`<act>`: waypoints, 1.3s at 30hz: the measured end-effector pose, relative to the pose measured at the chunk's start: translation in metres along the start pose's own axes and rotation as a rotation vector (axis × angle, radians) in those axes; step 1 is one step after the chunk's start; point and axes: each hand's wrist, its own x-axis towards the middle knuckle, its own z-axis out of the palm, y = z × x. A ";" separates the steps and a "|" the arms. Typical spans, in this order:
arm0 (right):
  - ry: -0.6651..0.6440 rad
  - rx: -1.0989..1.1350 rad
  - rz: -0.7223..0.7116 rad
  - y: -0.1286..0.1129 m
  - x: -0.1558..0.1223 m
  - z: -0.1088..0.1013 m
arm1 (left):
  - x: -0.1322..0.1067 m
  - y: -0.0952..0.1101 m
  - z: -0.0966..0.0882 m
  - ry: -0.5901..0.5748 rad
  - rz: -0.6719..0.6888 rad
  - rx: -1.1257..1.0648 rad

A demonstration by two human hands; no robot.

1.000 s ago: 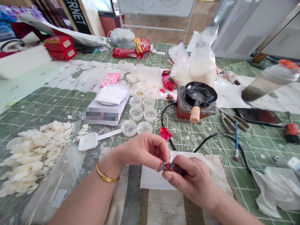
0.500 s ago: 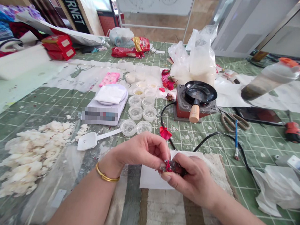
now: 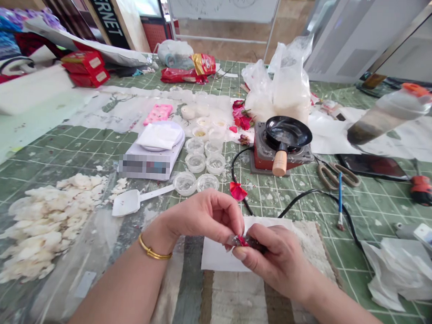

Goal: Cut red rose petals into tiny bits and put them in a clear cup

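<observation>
"What do the hands hold?"

"The left hand (image 3: 199, 216) and the right hand (image 3: 274, 260) both pinch a small dark strip flecked with red (image 3: 246, 242), their fingertips closed on it, just above a white paper sheet (image 3: 217, 257)."

"And around them?"

"A gold bangle (image 3: 154, 253) circles the left wrist. Beyond, a red petal (image 3: 238, 191) lies on the green gridded desk (image 3: 378, 212), near small clear plastic cups (image 3: 184, 183). A heap of white flakes (image 3: 44, 231) sits off to the left."
</observation>
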 end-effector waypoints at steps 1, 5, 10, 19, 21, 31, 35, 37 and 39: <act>0.002 -0.001 -0.005 0.000 0.000 0.000 | 0.000 0.000 0.000 0.001 -0.003 -0.004; 0.024 0.002 -0.002 -0.001 -0.001 -0.001 | 0.000 0.000 0.000 0.013 -0.012 -0.038; 0.008 -0.005 0.031 -0.001 0.000 0.000 | 0.001 -0.001 0.000 0.017 -0.003 -0.064; -0.018 0.059 0.030 -0.003 0.001 -0.001 | 0.000 -0.001 0.000 -0.001 0.011 -0.071; -0.016 0.060 0.024 -0.002 0.001 -0.001 | 0.000 -0.001 0.001 -0.004 0.014 -0.068; 0.004 0.023 0.006 0.000 0.000 0.000 | 0.000 -0.002 0.000 0.000 0.017 -0.037; 0.044 -0.003 -0.006 0.001 0.000 0.000 | 0.000 -0.001 0.000 0.024 0.005 -0.025; 0.040 -0.008 -0.007 0.001 -0.001 0.001 | 0.000 0.000 0.001 0.026 -0.001 -0.022; 0.030 -0.009 -0.004 0.001 -0.002 0.001 | 0.001 0.000 0.001 0.023 -0.002 -0.026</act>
